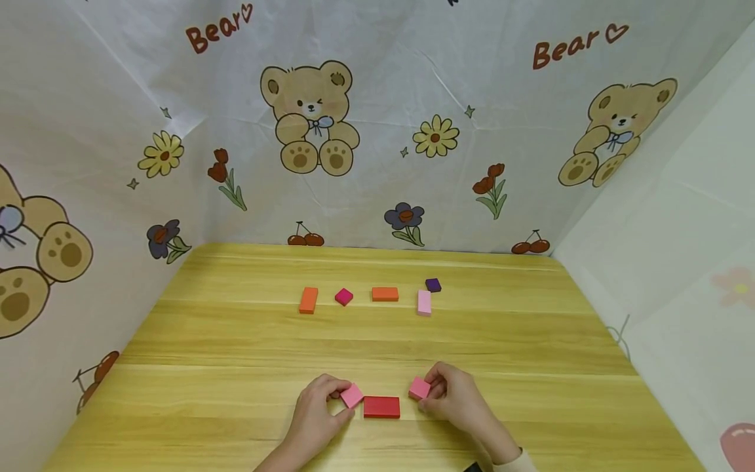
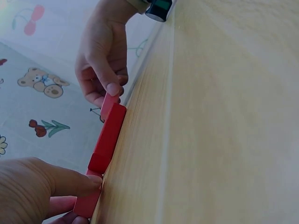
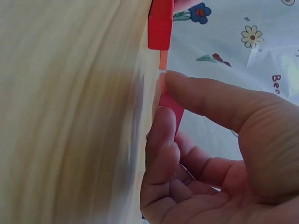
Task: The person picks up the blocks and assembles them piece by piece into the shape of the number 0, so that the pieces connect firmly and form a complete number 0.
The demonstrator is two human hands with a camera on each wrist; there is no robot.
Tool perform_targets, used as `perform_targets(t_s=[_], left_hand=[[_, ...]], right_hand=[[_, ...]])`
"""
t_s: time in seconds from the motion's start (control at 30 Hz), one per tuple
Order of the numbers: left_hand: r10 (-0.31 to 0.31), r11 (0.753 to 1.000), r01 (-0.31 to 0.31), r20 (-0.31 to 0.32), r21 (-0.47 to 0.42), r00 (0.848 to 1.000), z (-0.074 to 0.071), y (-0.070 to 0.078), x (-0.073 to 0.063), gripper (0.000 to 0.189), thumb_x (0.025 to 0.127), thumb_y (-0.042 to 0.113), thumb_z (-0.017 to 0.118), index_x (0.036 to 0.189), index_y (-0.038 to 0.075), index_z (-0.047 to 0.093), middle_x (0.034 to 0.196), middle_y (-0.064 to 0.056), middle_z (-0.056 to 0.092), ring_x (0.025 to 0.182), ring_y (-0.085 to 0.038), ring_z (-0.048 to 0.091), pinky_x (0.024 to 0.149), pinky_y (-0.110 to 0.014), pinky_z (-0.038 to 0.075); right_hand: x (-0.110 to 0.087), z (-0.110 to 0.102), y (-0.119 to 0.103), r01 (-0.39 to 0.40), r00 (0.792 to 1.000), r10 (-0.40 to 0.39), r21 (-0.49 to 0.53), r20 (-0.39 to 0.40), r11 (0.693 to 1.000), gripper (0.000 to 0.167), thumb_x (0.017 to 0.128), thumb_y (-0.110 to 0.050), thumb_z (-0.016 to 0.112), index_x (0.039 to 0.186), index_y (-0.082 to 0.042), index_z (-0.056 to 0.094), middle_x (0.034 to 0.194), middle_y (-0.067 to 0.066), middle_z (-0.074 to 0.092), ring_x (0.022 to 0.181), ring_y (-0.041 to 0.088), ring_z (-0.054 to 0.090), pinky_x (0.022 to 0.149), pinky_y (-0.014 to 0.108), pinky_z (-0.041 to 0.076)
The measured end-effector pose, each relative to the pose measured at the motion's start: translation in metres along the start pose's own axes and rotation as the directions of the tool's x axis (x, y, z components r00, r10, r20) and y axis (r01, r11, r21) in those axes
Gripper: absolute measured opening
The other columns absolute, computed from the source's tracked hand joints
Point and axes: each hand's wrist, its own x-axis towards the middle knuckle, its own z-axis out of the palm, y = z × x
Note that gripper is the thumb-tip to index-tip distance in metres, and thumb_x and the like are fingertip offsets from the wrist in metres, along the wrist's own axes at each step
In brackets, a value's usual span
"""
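Observation:
A red rectangular block point(image 1: 381, 407) lies flat on the wooden table, its long side running left to right. At its left end, my left hand point(image 1: 319, 411) pinches a pink square block point(image 1: 352, 396) between thumb and fingers; the block is turned cornerwise, one corner right at the red block's end. On the other side my right hand point(image 1: 457, 398) pinches a second pink block point(image 1: 419, 388), held a little apart from the red block's right end. The left wrist view shows the red block point(image 2: 108, 139) between both hands. In the right wrist view, thumb and fingers grip the pink block point(image 3: 172, 106).
Farther back on the table point(image 1: 248, 347) lie an orange block point(image 1: 309, 300), a small magenta block point(image 1: 344, 297), another orange block point(image 1: 385, 294), a light pink block point(image 1: 424, 303) and a small purple block point(image 1: 433, 285). Bear-print cloth point(image 1: 383, 183) stands behind and along the sides.

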Motion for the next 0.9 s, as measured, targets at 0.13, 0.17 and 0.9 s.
perform_targets(t_s=[0.13,0.17,0.9], left_hand=[[0.007,1.000,-0.007,0.002,-0.006,1.000,-0.001,0.000,0.000,0.035,0.066,0.003,0.086,0.098,0.008,0.073,0.090,0.008,0.065,0.081,-0.004,0.057,0.073,-0.023,0.050],[0.007,1.000,-0.007,0.002,-0.007,1.000,-0.001,0.000,0.000,0.035,0.066,0.003,0.086,0.098,0.008,0.073,0.090,0.008,0.065,0.081,-0.004,0.057,0.072,-0.023,0.050],[0.003,1.000,-0.002,0.008,-0.014,1.000,-0.001,0.001,0.000,0.036,0.066,0.003,0.086,0.099,0.007,0.073,0.091,0.007,0.065,0.082,-0.005,0.058,0.072,-0.022,0.050]], right_hand=[[-0.001,0.002,-0.001,0.021,1.000,-0.020,-0.011,0.019,1.000,0.033,0.069,-0.003,0.086,0.090,-0.002,0.060,0.074,0.003,0.061,0.063,0.006,0.056,0.053,0.019,0.048],[-0.001,0.003,-0.001,0.024,0.999,-0.024,-0.014,0.024,1.000,0.033,0.069,-0.003,0.086,0.090,-0.003,0.060,0.074,0.002,0.061,0.063,0.006,0.056,0.053,0.019,0.048],[0.001,0.013,0.001,0.161,0.985,-0.158,-0.033,0.069,0.986,0.038,0.069,-0.003,0.086,0.097,0.001,0.061,0.081,0.003,0.061,0.065,0.001,0.054,0.057,0.019,0.050]])
